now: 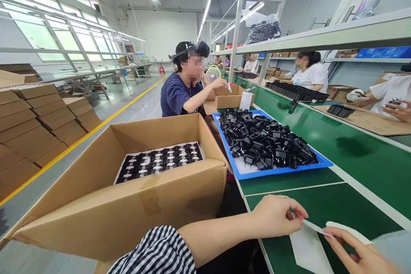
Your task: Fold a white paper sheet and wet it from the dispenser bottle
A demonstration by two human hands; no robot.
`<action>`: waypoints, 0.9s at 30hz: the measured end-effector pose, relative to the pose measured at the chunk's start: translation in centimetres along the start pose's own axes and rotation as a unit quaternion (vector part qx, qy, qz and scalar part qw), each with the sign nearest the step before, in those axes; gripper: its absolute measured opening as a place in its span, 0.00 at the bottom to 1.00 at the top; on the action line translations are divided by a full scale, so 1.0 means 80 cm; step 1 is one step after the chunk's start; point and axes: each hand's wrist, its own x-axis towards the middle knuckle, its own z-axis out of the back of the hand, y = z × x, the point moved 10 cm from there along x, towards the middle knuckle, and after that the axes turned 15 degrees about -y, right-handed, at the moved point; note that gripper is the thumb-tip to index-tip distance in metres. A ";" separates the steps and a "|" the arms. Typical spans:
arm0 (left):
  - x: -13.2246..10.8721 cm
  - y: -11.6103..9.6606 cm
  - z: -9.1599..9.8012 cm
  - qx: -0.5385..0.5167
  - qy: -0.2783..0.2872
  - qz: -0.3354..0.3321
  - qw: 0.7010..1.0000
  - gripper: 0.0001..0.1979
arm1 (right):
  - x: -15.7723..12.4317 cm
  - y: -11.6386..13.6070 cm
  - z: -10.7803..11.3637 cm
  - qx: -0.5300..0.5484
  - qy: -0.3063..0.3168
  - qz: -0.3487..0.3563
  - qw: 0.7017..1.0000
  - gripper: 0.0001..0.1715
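Note:
My left hand (278, 217), below a black-and-white checked sleeve, reaches across the green work surface with thumb and fingers pinched on one end of a thin white strip (313, 226). The other end is between the fingertips of my right hand (358, 250), so the strip spans the gap between both hands. Beneath it lies a flat white piece (310, 250), like paper or a pouch, partly under my left hand. A white rounded edge (346, 230) shows behind my right fingers; what it belongs to is unclear.
Left of my arm stands an open cardboard box (128, 205) with rows of black items inside. A blue tray (253, 175) heaped with black plug adapters (263, 141) sits ahead. A co-worker (186, 81) sits beyond the box; others work across the green belt (356, 154).

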 end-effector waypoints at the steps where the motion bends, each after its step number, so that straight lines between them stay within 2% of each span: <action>1: -0.003 0.001 -0.001 0.002 -0.001 0.000 1.000 0.08 | -0.003 0.007 0.002 0.005 -0.003 0.005 1.000 0.23; 5: -0.014 0.005 -0.001 -0.004 -0.018 0.007 1.000 0.09 | -0.012 0.014 0.007 0.019 -0.021 0.013 0.999 0.20; 10: -0.025 0.009 0.000 -0.031 -0.068 0.003 0.997 0.07 | -0.024 0.000 0.009 0.016 -0.036 0.014 0.999 0.20; 15: -0.034 0.004 -0.010 -0.003 -0.064 -0.015 0.998 0.09 | -0.034 0.001 0.004 0.021 -0.027 0.061 0.998 0.17; 18: -0.035 0.001 -0.005 0.003 -0.077 -0.009 0.997 0.08 | -0.036 0.002 0.001 0.025 -0.025 0.072 0.997 0.16; 23: -0.038 0.001 -0.002 0.021 -0.084 -0.004 0.996 0.07 | -0.038 0.003 0.003 0.013 -0.018 0.031 0.999 0.17; 27: -0.042 0.000 0.001 0.032 -0.103 -0.036 0.994 0.07 | -0.039 0.009 0.007 0.018 -0.014 0.015 1.000 0.15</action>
